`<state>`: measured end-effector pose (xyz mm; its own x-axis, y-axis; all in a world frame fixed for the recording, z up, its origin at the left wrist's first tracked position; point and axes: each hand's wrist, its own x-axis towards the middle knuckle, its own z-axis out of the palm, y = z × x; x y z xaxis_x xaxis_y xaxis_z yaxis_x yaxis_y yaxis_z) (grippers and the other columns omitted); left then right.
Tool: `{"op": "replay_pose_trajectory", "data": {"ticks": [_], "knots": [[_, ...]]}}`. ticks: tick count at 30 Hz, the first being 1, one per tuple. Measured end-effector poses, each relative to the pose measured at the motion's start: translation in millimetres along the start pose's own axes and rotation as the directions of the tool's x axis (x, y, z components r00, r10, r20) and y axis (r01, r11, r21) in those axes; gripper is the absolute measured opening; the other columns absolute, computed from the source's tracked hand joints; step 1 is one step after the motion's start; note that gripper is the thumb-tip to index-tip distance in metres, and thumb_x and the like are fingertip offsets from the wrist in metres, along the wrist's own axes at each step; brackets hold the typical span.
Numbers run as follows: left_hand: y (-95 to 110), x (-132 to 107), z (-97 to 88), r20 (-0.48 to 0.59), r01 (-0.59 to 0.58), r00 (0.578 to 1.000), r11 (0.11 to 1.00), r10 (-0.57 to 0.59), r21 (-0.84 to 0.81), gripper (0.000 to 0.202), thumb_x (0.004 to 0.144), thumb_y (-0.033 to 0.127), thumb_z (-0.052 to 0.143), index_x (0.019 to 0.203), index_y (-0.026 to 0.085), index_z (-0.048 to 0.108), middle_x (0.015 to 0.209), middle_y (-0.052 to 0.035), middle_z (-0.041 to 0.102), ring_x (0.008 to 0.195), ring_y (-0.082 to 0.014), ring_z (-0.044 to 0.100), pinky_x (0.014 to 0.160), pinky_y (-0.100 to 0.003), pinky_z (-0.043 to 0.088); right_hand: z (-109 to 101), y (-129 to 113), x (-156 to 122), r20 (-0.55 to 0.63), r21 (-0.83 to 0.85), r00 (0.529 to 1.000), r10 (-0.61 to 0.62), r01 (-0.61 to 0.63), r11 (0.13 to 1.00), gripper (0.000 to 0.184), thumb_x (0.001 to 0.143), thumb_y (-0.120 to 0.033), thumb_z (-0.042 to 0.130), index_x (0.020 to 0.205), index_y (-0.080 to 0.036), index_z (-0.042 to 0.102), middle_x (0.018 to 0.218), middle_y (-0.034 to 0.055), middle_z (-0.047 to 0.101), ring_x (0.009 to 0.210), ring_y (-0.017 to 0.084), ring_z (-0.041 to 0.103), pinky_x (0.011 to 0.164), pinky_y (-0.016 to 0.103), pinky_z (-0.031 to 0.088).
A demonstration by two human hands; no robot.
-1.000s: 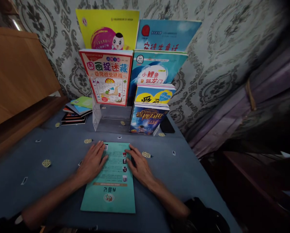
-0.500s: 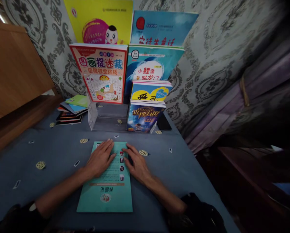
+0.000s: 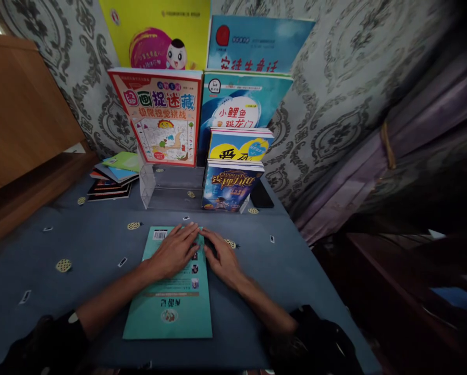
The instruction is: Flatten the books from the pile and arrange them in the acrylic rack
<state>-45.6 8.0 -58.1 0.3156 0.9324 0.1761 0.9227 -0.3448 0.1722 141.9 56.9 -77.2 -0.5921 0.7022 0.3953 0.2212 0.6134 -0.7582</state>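
A teal booklet [image 3: 170, 307] lies flat on the blue tablecloth [image 3: 81, 245] right in front of me, its cover text upside down. My left hand [image 3: 175, 251] rests flat on the booklet's upper half, fingers stretched toward its far right corner. My right hand [image 3: 220, 255] lies with fingers extended at the booklet's right edge, its fingertips almost meeting those of the left hand. Neither hand holds anything.
A clear tiered stand [image 3: 147, 185] against the patterned wall holds several upright children's books [image 3: 159, 117]. A stack of thin books [image 3: 114, 179] lies at the left rear. A wooden panel [image 3: 18, 120] stands on the left. The table edge drops off on the right.
My left hand has slid rightward across the booklet toward my right hand. The view has shifted slightly, and the booklet's far left corner with its barcode now shows.
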Motion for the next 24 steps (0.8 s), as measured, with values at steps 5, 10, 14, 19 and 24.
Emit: {"op": "replay_pose_trajectory", "data": {"ticks": [5,10,14,19,24], "knots": [[1,6,-3.6,0.038,-0.039,0.999,0.999,0.039,-0.003,0.053,0.104,0.043,0.024,0.147,0.015,0.039,0.153,-0.0089,0.041,0.143,-0.0211,0.034,0.117,-0.042,0.025,0,6,1,-0.010,0.153,0.998,0.061,-0.059,0.986,0.047,0.091,-0.018,0.046,0.137,-0.025,0.049,0.136,0.0091,0.060,0.124,0.023,0.058,0.108,0.048,0.045],[1,7,-5.2,0.032,-0.061,0.998,0.998,0.061,-0.012,0.053,0.104,0.044,0.022,0.148,0.018,0.037,0.154,-0.0077,0.040,0.143,-0.0209,0.035,0.117,-0.043,0.025,0,9,3,-0.017,0.246,0.991,0.132,-0.124,0.961,0.052,0.090,-0.018,0.047,0.141,-0.026,0.042,0.140,0.0095,0.056,0.125,0.023,0.058,0.110,0.049,0.042],[0,7,-6.5,0.033,-0.076,0.997,0.997,0.077,-0.012,0.053,0.105,0.045,0.021,0.148,0.019,0.038,0.154,-0.0076,0.040,0.143,-0.0211,0.035,0.116,-0.042,0.026,1,11,9,-0.024,0.289,0.985,0.173,-0.159,0.944,0.055,0.090,-0.019,0.048,0.144,-0.026,0.038,0.136,0.0101,0.059,0.124,0.023,0.058,0.109,0.050,0.043],[-1,8,-6.8,0.044,-0.089,0.995,0.996,0.090,-0.014,0.052,0.105,0.044,0.023,0.148,0.021,0.037,0.154,-0.0067,0.040,0.143,-0.0201,0.035,0.116,-0.043,0.026,1,13,16,-0.029,0.312,0.977,0.213,-0.193,0.930,0.057,0.088,-0.020,0.049,0.144,-0.025,0.038,0.136,0.0119,0.058,0.125,0.024,0.058,0.107,0.051,0.043],[-1,8,-7.3,0.057,-0.087,0.995,0.996,0.087,-0.008,0.052,0.105,0.044,0.022,0.148,0.019,0.037,0.154,-0.0070,0.040,0.144,-0.0195,0.033,0.117,-0.042,0.025,2,17,16,-0.025,0.353,0.976,0.217,-0.195,0.915,0.056,0.089,-0.022,0.051,0.144,-0.028,0.039,0.136,0.0099,0.059,0.126,0.022,0.057,0.109,0.049,0.042]]}}
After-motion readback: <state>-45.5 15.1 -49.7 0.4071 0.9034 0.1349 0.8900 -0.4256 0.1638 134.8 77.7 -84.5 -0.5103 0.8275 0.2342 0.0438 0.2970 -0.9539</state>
